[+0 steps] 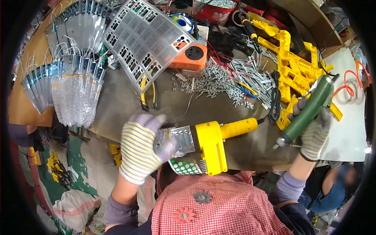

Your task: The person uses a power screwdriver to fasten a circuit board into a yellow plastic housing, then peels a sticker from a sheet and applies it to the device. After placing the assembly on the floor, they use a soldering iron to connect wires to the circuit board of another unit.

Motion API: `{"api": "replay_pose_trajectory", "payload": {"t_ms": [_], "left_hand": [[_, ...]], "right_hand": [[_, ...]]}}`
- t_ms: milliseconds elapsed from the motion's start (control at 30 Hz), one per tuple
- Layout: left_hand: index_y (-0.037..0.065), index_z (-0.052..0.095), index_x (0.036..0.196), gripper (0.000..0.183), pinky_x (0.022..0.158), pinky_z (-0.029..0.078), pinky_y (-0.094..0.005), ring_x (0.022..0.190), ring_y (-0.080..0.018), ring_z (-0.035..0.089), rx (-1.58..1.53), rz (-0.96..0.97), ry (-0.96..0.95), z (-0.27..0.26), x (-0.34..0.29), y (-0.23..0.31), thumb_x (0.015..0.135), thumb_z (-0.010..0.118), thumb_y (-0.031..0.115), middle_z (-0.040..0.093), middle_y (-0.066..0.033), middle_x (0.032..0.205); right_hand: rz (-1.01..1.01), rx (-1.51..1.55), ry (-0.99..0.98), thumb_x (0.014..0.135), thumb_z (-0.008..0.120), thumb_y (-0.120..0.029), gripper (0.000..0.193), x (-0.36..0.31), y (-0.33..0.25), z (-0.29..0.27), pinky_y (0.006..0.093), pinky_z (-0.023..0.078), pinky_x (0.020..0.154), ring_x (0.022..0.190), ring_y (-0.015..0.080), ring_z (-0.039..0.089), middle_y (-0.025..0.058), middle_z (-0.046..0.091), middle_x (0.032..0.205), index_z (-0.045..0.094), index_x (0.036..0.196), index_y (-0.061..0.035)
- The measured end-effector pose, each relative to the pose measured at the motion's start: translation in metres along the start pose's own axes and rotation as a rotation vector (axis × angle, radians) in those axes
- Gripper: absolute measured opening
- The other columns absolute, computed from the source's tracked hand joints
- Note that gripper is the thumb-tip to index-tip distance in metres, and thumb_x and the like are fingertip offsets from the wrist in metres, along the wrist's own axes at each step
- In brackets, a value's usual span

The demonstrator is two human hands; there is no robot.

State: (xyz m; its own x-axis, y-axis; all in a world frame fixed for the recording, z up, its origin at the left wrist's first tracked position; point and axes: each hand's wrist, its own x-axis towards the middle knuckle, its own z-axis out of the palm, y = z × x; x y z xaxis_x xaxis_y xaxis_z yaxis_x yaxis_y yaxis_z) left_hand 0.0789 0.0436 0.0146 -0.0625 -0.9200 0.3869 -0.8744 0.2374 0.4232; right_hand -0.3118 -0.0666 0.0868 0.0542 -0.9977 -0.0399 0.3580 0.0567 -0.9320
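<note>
My left hand (pixel 143 145), in a striped glove, is closed around the wrapped metal plate (pixel 180 141) of a yellow-handled tool (pixel 211 145); the fingers are slightly blurred. The tool lies at the table's near edge, handle pointing right, a black cord running from its end. Beneath its plate a strip of green material with white dots (pixel 184 167) shows. My right hand (pixel 315 131), also gloved, grips a green electric screwdriver (pixel 309 107), held slanting over the right side of the table with its tip down to the left.
Loose screws (pixel 223 80) are heaped mid-table beside yellow plastic housings (pixel 295 66). Wrapped metal plates (pixel 76 90) lie at the left. A printed sticker sheet (pixel 145 39) leans by an orange socket block (pixel 190 56). A coiled orange cord (pixel 346 90) hangs at the right; another person sits lower right.
</note>
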Motion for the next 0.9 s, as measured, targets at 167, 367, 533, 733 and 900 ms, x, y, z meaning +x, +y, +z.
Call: {"api": "replay_pose_trajectory", "payload": {"t_ms": [167,367,533,733,900], "left_hand": [[0.004,0.067,0.087,0.022,0.075,0.052,-0.0427,0.078,-0.0336,0.064,0.406,-0.151,0.204,0.015,0.028,-0.019,0.078,0.078,0.022,0.067,-0.0148,0.085],[0.005,0.069,0.084,0.040,0.071,0.054,-0.0455,0.077,-0.0352,0.066,0.645,-0.358,-0.162,0.024,0.063,-0.017,0.080,0.073,0.044,0.068,-0.0165,0.081],[0.002,0.070,0.084,0.034,0.063,0.051,-0.0375,0.067,-0.0258,0.065,-0.108,-0.476,-0.067,-0.006,0.050,-0.050,0.086,0.070,0.035,0.067,-0.0109,0.073],[0.009,0.062,0.094,0.032,0.043,0.029,-0.0195,0.042,-0.0013,0.028,-1.621,-0.890,-0.070,-0.033,0.018,-0.014,0.099,0.061,0.041,0.036,0.0102,0.058],[0.004,0.065,0.095,0.012,0.060,0.045,-0.0222,0.063,-0.0066,0.053,-1.122,-0.806,0.040,-0.013,-0.004,0.069,0.089,0.072,0.013,0.057,0.0024,0.073]], "right_hand": [[-0.479,-1.790,0.555,0.085,0.068,-0.014,0.076,0.006,0.017,-0.113,0.0444,0.042,0.111,0.130,0.0421,0.051,0.0311,0.049,0.141,0.034,0.153,-0.0116],[-0.329,-1.926,0.626,0.082,0.074,-0.022,0.082,-0.003,0.021,-0.130,0.0434,0.028,0.121,0.148,0.0405,0.026,0.0262,0.025,0.161,0.036,0.154,-0.0130],[-0.046,-1.934,0.596,0.082,0.076,-0.027,0.079,-0.001,-0.006,-0.099,0.0430,0.033,0.117,0.143,0.0402,0.036,0.0257,0.036,0.156,0.041,0.151,-0.0083],[-0.659,-1.439,0.496,0.082,0.079,-0.025,0.055,-0.003,0.011,-0.012,0.0392,0.052,0.088,0.096,0.0273,0.065,0.0146,0.067,0.109,0.060,0.129,-0.0030],[-0.193,-0.645,-0.397,0.086,0.075,-0.032,0.048,-0.024,0.065,0.105,0.0328,0.054,0.079,0.087,0.0179,0.066,0.0097,0.065,0.099,0.055,0.116,-0.0012]]}}
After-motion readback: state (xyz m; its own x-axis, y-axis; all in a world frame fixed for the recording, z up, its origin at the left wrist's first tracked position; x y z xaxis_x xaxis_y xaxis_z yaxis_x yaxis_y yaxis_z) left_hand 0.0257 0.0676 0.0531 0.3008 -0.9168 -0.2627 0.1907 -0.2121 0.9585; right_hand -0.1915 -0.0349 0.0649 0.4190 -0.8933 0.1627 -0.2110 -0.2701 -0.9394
